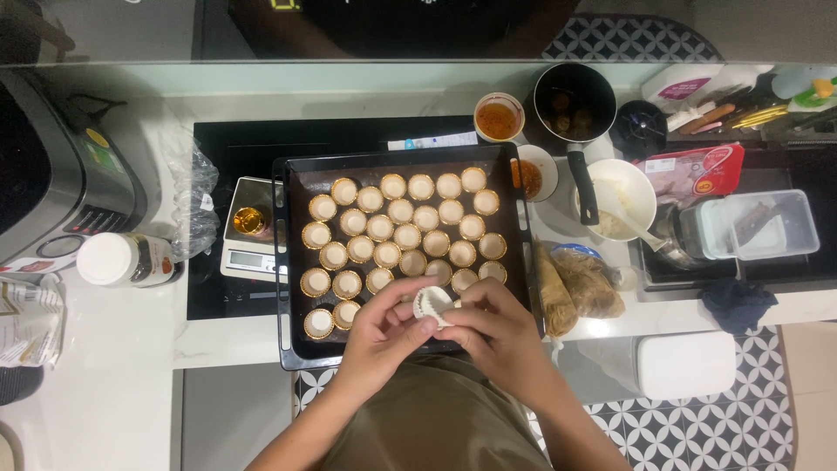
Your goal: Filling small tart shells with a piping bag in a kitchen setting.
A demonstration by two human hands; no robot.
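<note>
A white counter [113, 366] carries a dark baking tray [292, 349] filled with rows of small gold-rimmed paper cups [407, 236], with a kitchen scale [247, 253] touching its left edge and a white bowl [635, 187] and black pot [574, 100] to its right. Over the tray's near edge, the left hand [381, 327] and right hand [497, 327] meet, fingers curled and pinching one white fluted cup [432, 302] between them.

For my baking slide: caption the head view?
Both hands hold a white paper cup over a dark tray of filled cups.
</note>
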